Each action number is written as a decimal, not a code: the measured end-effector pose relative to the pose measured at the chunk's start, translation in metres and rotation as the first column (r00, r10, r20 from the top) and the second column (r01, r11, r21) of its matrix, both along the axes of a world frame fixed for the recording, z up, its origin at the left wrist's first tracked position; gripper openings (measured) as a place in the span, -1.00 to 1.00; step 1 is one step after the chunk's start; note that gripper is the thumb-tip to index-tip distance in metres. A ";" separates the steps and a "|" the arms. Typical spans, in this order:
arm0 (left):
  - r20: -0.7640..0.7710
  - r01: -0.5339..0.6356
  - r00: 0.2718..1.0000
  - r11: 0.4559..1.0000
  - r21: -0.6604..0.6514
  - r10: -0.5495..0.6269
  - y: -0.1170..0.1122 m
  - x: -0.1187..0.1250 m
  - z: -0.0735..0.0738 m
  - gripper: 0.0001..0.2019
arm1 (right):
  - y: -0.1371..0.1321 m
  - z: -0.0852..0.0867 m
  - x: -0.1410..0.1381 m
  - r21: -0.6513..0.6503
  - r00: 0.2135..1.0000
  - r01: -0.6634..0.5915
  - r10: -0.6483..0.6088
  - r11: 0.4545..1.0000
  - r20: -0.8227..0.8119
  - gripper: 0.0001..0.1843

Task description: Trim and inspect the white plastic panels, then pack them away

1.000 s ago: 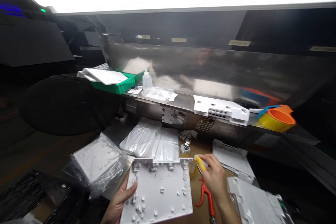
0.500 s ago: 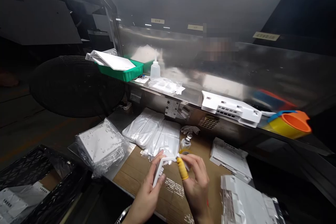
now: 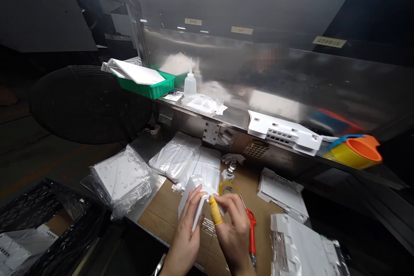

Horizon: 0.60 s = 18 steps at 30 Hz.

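From my remote seat I'm gripping the white panel (image 3: 186,195) at lower centre with my left hand (image 3: 186,237), my right hand (image 3: 234,222) touching its edge, grip unclear, so this piece is seemingly awaiting completion, a bagged panel (image 3: 121,174) lying at lower left.

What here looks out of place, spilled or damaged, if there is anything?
Nothing looks spilled, and the held white part shows no clear damage. The loose white panels look askew: they lie tilted on the green bin, overhanging its left end. The small bottle's metal lid seems flipped up.
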State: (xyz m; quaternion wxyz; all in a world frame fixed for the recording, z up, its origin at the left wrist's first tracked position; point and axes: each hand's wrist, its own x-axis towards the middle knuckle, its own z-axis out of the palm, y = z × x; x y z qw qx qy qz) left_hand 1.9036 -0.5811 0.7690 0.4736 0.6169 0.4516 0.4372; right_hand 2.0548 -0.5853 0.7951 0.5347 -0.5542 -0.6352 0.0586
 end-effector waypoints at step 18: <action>0.577 0.261 0.756 0.666 -0.698 0.309 0.007 -0.045 0.045 -0.02 | 0.055 -0.210 0.113 -0.648 0.935 0.355 -0.258 0.674 0.243 -0.40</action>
